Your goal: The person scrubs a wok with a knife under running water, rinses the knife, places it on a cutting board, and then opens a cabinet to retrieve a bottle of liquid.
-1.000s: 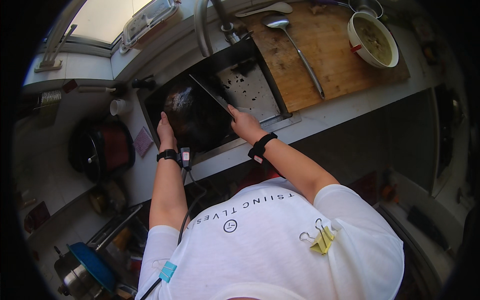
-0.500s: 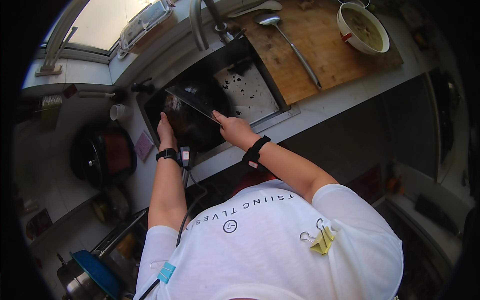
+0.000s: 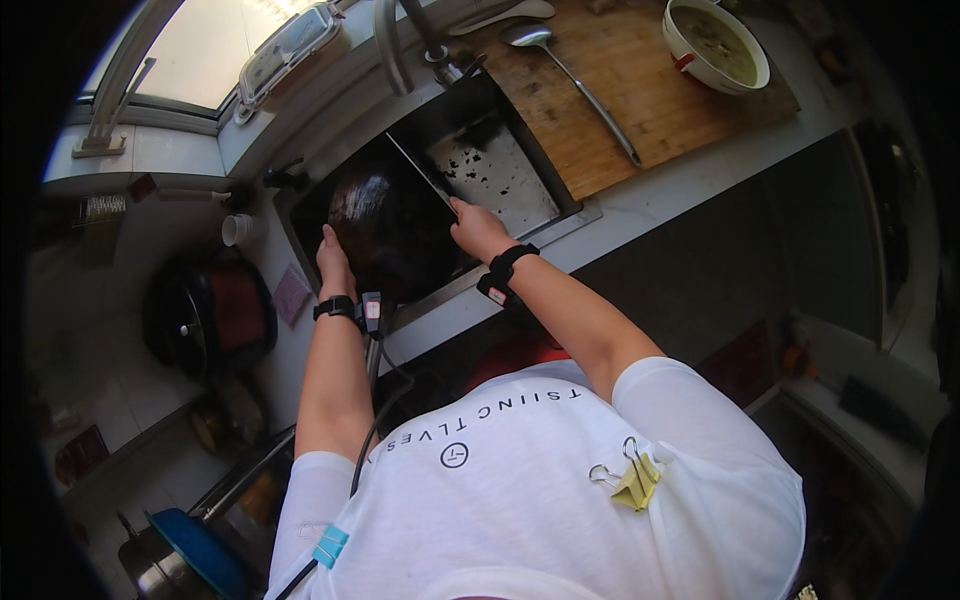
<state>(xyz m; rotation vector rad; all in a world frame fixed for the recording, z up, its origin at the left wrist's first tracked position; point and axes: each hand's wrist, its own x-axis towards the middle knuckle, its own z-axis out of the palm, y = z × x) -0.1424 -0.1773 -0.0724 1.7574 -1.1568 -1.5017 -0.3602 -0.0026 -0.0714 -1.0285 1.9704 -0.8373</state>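
A dark, sooty wok (image 3: 385, 225) lies in the sink (image 3: 565, 200), its rounded outside facing up with a shiny worn patch. My left hand (image 3: 335, 258) grips its near left edge, thumb on top, the other fingers mostly hidden. In my right hand (image 3: 480, 232) is a kitchen knife (image 3: 420, 170), seen nearly edge-on as a thin line pointing away and to the left. The blade stands at the wok's right side; whether it touches I cannot tell. Black flakes (image 3: 470, 165) are scattered over the sink floor on the right.
A faucet (image 3: 392, 55) rises behind the sink. To the right, a wooden board (image 3: 600, 80) carries a metal spatula (image 3: 590, 100) and a white bowl of soup (image 3: 720, 45). At the left are a white cup (image 3: 238, 230), a purple sponge (image 3: 291, 293) and a black appliance (image 3: 205, 315).
My right hand and the knife have moved right across the wok, and the blade has turned from flat to nearly edge-on. The left hand keeps its place on the wok.
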